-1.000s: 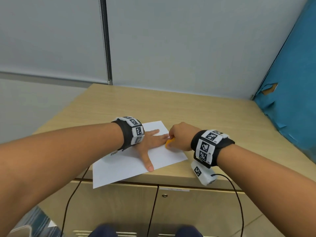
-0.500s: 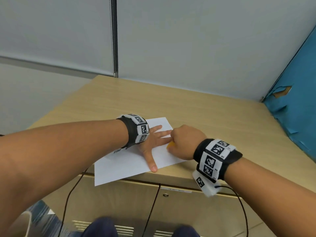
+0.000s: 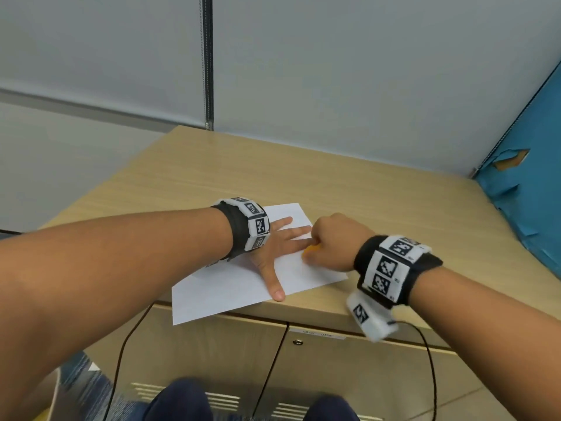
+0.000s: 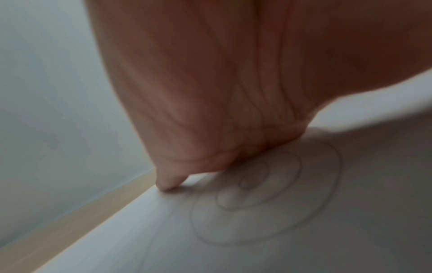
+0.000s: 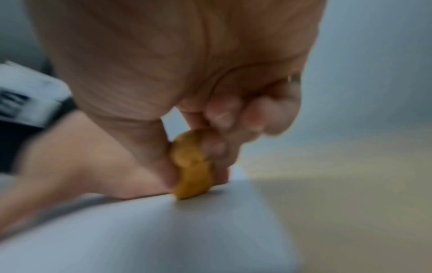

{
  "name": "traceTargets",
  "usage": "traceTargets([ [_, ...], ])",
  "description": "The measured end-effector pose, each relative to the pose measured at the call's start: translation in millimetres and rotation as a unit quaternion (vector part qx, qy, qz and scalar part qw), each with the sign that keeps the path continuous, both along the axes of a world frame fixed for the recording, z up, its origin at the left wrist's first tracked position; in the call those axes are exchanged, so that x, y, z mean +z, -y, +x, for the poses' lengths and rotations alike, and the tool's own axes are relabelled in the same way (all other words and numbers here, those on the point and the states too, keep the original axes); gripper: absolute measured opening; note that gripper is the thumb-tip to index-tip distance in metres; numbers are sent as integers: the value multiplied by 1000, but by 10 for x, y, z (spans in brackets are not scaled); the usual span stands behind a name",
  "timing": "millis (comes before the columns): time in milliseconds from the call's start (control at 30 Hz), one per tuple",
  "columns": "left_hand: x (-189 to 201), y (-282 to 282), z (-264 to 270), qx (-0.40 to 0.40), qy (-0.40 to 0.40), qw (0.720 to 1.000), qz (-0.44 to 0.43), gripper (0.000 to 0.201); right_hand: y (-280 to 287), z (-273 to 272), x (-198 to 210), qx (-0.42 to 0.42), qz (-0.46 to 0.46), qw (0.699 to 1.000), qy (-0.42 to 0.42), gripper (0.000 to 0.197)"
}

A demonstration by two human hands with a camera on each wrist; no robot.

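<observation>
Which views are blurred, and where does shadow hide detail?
Head view: mostly sharp. Left wrist view: soft throughout; the left hand shades the faint rings drawn on the paper. Right wrist view: heavy motion blur smears the right hand and the orange piece it pinches.

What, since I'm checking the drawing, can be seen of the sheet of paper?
The paper is one white sheet, lying flat and slanted on the wooden cabinet top, its near corner hanging over the front edge. Faint pencil rings, one inside another, show in the left wrist view. The left hand rests flat on it; the right hand pinches an orange eraser that touches it.
</observation>
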State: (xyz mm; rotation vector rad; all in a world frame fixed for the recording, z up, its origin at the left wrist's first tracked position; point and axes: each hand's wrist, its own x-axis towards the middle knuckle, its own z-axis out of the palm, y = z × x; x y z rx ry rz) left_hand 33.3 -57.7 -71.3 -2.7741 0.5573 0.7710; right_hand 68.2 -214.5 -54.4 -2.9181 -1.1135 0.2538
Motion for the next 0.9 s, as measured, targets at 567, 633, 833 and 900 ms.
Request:
traceTargets([
  [567,59,30,-39,-4,2,1000,1,123,-33,34,-51,-25,11,1000,6,29],
  [633,67,10,-26,1,-4,1000,0,120,-79,-116,-99,23,5,1000,-9,33],
  [833,4,7,5,3,-1,1000,3,126,-45,-68,-37,2,12,1000,-10,27],
  [900,6,-9,1,3,2,1000,-12,120,-94,-238,-82,53,6,998,-32,33],
])
